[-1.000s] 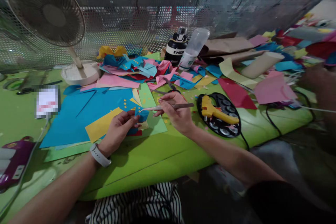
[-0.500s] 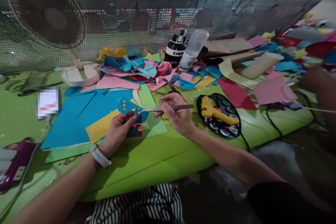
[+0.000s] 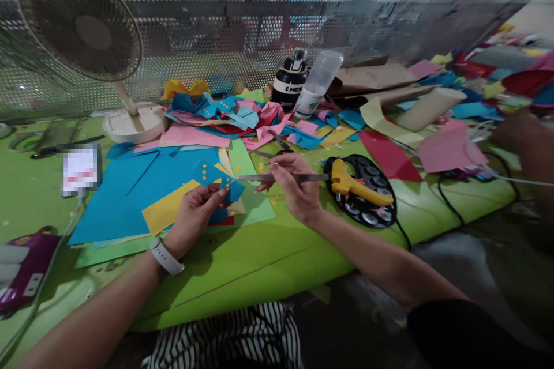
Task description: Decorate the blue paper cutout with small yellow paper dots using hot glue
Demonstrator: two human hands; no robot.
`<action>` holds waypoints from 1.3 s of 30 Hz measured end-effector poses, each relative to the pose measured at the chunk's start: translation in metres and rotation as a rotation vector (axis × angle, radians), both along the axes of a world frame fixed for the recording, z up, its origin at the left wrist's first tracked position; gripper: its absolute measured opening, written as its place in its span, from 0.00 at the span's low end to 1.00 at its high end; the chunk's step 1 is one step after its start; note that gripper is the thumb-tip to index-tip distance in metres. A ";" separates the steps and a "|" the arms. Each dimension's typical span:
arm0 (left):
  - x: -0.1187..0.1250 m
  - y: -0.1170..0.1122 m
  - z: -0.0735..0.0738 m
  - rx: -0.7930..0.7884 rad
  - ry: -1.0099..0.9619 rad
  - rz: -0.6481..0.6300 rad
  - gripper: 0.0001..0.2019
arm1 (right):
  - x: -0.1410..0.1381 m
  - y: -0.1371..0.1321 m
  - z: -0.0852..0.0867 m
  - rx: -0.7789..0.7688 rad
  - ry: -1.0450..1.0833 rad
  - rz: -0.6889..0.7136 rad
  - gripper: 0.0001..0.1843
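Note:
My left hand (image 3: 201,206) pinches a small blue paper piece (image 3: 236,189) dotted with little yellow squares. In my right hand (image 3: 296,187) is a pair of metal tweezers (image 3: 255,177), held like a pen. Their tips point left and reach the edge of the blue piece by my left fingertips; whether they grip a tiny square there I cannot make out. Under my left hand lie a yellow paper strip (image 3: 167,207), a large blue sheet (image 3: 112,196) and a green sheet (image 3: 255,210).
Right of my hands, a yellow glue gun (image 3: 359,187) rests on a black palette (image 3: 335,202). Scissors (image 3: 281,144) lie beyond my right hand. Behind are paper scraps (image 3: 203,132), a black bottle (image 3: 288,86), a clear bottle (image 3: 320,78) and a fan (image 3: 134,121). Another person's arm (image 3: 528,144) shows far right.
My right hand has shifted slightly right, and the tweezers now lie more level, their tips drawn back a little from my left fingertips. My left hand stays nearly still.

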State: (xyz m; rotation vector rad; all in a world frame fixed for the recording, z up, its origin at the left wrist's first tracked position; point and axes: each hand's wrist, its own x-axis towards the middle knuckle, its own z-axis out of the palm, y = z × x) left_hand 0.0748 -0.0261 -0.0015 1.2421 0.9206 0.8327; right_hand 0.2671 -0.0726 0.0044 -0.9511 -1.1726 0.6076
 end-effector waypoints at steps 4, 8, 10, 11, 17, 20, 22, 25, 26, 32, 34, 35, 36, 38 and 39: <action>0.000 0.000 -0.001 0.055 0.011 0.007 0.20 | 0.004 0.002 -0.003 0.050 -0.106 -0.024 0.15; 0.001 -0.001 -0.003 0.052 0.008 0.026 0.21 | 0.003 0.006 -0.007 -0.006 -0.369 0.058 0.10; 0.002 -0.001 -0.005 0.040 0.003 0.026 0.22 | 0.002 0.008 -0.010 -0.035 -0.395 0.112 0.11; 0.002 -0.001 -0.005 0.042 0.003 0.020 0.22 | 0.002 0.009 -0.011 -0.046 -0.388 0.134 0.11; 0.002 -0.001 -0.005 0.064 -0.005 -0.030 0.20 | 0.003 0.009 -0.012 -0.066 -0.356 0.165 0.14; 0.001 -0.002 -0.004 0.016 -0.013 -0.008 0.19 | 0.002 0.008 -0.011 -0.086 -0.339 0.174 0.15; 0.001 -0.003 -0.003 -0.021 -0.034 0.013 0.18 | 0.001 0.008 -0.010 -0.097 -0.329 0.171 0.15; 0.001 -0.003 -0.002 -0.066 -0.068 0.014 0.17 | 0.000 0.008 -0.011 -0.101 -0.327 0.169 0.15; 0.001 -0.003 -0.003 -0.079 -0.076 0.007 0.17 | 0.000 0.008 -0.012 -0.099 -0.331 0.173 0.15; 0.001 -0.002 -0.005 -0.087 -0.107 -0.021 0.15 | -0.001 0.007 -0.014 -0.083 -0.347 0.189 0.16; 0.001 -0.002 -0.005 -0.082 -0.104 -0.017 0.15 | -0.001 0.007 -0.015 -0.068 -0.353 0.188 0.16; 0.001 -0.002 -0.005 -0.080 -0.106 -0.013 0.15 | -0.001 0.007 -0.015 -0.061 -0.359 0.187 0.16; 0.001 -0.002 -0.005 -0.080 -0.110 -0.010 0.15 | -0.001 0.007 -0.015 -0.058 -0.365 0.187 0.16; 0.001 -0.002 -0.005 -0.087 -0.125 -0.007 0.16 | -0.001 0.008 -0.017 -0.062 -0.375 0.186 0.16; 0.001 -0.002 -0.005 -0.091 -0.132 -0.007 0.16 | -0.001 0.008 -0.017 -0.064 -0.378 0.187 0.16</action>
